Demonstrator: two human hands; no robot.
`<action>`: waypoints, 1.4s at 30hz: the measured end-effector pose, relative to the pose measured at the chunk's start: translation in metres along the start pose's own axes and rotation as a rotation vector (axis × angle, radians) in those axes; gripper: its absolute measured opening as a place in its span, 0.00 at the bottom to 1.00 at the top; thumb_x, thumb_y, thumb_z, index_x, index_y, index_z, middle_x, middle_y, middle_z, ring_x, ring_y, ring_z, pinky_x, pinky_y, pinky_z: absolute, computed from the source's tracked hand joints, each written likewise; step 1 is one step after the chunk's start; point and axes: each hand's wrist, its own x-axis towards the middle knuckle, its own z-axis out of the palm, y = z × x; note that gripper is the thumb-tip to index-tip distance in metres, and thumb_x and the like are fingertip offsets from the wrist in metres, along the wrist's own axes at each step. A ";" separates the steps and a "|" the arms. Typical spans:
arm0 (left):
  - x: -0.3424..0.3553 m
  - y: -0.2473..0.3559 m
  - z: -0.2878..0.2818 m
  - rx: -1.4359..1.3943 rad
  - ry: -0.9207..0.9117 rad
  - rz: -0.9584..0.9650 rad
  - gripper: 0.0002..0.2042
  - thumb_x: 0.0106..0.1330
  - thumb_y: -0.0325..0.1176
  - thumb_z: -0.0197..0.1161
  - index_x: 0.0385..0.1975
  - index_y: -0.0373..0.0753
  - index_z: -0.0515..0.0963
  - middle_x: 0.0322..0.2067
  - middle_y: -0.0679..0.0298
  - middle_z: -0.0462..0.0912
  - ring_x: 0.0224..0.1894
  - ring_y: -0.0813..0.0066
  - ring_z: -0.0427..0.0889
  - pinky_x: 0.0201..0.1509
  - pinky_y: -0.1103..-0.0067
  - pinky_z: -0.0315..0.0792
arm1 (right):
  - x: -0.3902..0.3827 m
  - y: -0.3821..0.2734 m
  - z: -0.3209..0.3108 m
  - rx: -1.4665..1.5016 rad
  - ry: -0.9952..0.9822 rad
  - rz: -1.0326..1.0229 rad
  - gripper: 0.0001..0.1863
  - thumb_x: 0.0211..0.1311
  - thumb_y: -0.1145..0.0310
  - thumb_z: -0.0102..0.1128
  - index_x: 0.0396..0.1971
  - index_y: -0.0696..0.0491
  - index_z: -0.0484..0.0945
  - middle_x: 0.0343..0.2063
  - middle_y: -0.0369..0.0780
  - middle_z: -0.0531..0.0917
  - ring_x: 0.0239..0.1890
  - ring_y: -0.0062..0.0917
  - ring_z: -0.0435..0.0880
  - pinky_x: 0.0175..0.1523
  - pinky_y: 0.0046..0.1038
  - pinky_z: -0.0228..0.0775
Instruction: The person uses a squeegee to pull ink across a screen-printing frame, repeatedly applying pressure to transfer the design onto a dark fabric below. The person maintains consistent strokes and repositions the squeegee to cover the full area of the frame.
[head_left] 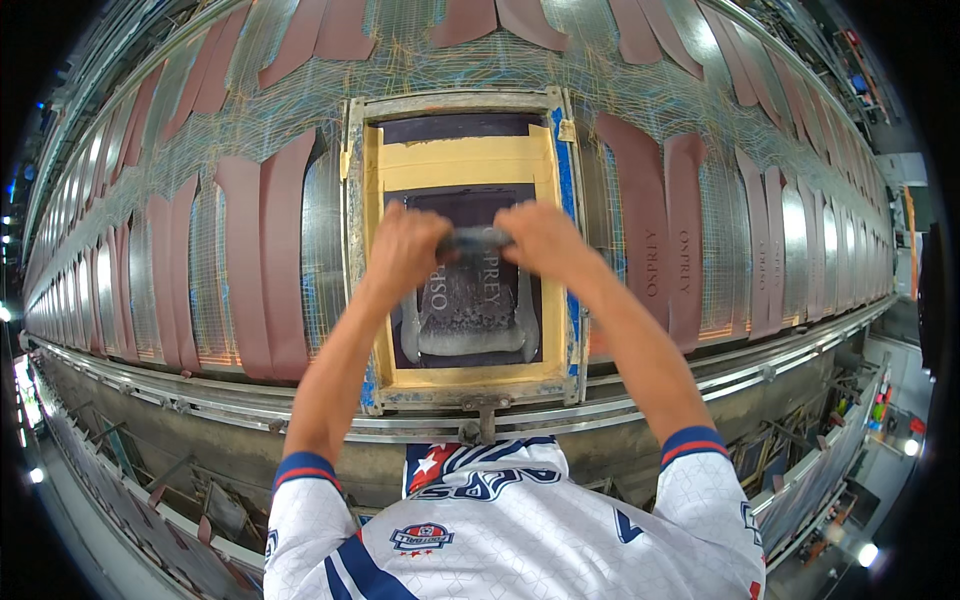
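A wooden screen printing frame (460,380), lined with yellow and blue tape, lies on the long printing table. Inside it is a dark mesh (460,355) with pale lettering and a smear of clear, grainy paste. My left hand (413,237) and my right hand (533,237) grip the two ends of a dark squeegee (478,240) over the upper middle of the mesh. Both hands are slightly blurred, with fingers wrapped round the bar. The squeegee's lower edge is too blurred to tell whether it touches the mesh.
Maroon cut pieces (270,250) lie in rows along both sides and beyond the frame, some on the right with lettering (685,280). A metal rail (640,405) runs along the table's near edge. Below it are racks of frames (210,480).
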 end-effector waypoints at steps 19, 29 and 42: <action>-0.052 0.025 0.008 -0.045 0.025 0.021 0.09 0.50 0.35 0.75 0.29 0.45 0.81 0.29 0.65 0.84 0.35 0.65 0.83 0.47 0.68 0.67 | -0.049 -0.044 0.011 0.043 -0.044 0.073 0.15 0.50 0.65 0.74 0.36 0.49 0.79 0.35 0.40 0.84 0.43 0.38 0.83 0.49 0.41 0.75; 0.023 -0.020 0.008 -0.050 0.109 0.027 0.11 0.52 0.36 0.76 0.33 0.42 0.85 0.32 0.62 0.86 0.38 0.59 0.84 0.46 0.64 0.72 | 0.022 0.009 0.002 0.107 0.087 0.128 0.13 0.51 0.66 0.73 0.35 0.52 0.80 0.31 0.45 0.84 0.41 0.44 0.84 0.48 0.43 0.75; -0.139 0.079 0.017 -0.095 -0.024 0.017 0.12 0.48 0.29 0.72 0.34 0.43 0.81 0.32 0.66 0.83 0.35 0.65 0.81 0.46 0.67 0.68 | -0.128 -0.104 0.036 0.136 -0.028 0.093 0.21 0.43 0.70 0.73 0.42 0.50 0.81 0.39 0.39 0.84 0.49 0.35 0.82 0.56 0.38 0.70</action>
